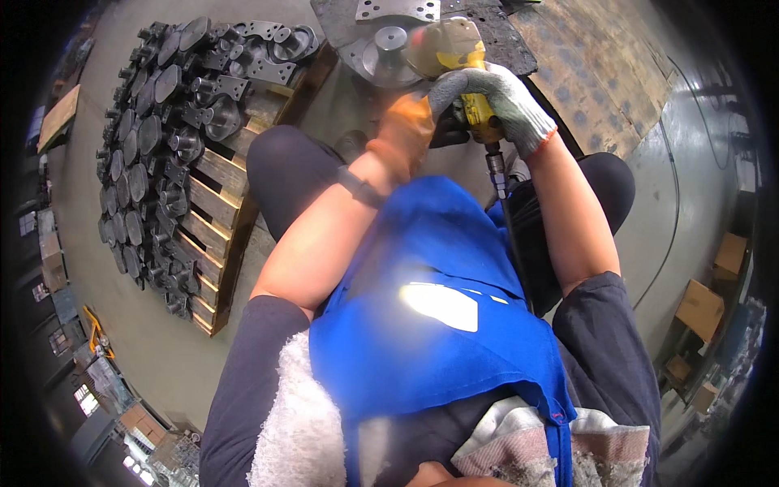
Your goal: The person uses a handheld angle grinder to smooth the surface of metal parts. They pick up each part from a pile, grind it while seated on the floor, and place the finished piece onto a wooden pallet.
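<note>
A yellow air grinder (480,118), with a metal hose coupling at its near end, is held in front of my knees. My right hand (513,105), in a white glove with grey fingers, wraps over its body from the right. On its left side is my left hand (408,126), in an orange glove, closed against the tool; its fingers are mostly hidden. The grinder's round head (445,50) is blurred and sits against or just beside a round metal part (388,58) with a raised hub. I cannot tell whether they touch. That part lies on a dark work surface (345,24).
On the left, a wooden pallet (215,235) bears a pile of similar metal parts (142,162). A flat plate with holes (398,10) lies at the far edge. Worn board (596,73) stretches to the right. A dark hose (675,187) runs along the floor, near cardboard boxes (699,310).
</note>
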Available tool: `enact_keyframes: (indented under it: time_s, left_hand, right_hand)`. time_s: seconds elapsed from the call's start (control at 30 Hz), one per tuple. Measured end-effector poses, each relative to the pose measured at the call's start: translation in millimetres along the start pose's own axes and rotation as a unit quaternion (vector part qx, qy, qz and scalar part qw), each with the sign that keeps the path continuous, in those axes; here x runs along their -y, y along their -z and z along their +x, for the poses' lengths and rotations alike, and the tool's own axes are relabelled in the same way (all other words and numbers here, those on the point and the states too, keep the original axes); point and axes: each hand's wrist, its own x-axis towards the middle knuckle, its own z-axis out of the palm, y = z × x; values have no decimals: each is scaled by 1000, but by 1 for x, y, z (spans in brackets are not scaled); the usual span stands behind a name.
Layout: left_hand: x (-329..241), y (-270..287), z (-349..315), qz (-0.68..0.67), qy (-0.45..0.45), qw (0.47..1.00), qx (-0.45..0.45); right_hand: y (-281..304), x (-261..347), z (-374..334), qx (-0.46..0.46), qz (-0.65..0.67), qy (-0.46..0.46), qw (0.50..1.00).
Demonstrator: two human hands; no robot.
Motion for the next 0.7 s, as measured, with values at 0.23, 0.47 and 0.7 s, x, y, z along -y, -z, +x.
enact_keyframes:
  time_s: [0.23,0.47,0.7]
  left_hand:
    - [-3,-2,-1,437,-130,889,-48]
    - [41,13,-5,504,-218,833,-66]
    - [-1,-12,-1,269,-256,921,-121]
  right_hand:
    - [-8,-39,14,-28,-130,-24,991]
    - [-30,28,-8,-75,102,-200,972]
    - [-31,26,-3,-84,134,-126,979]
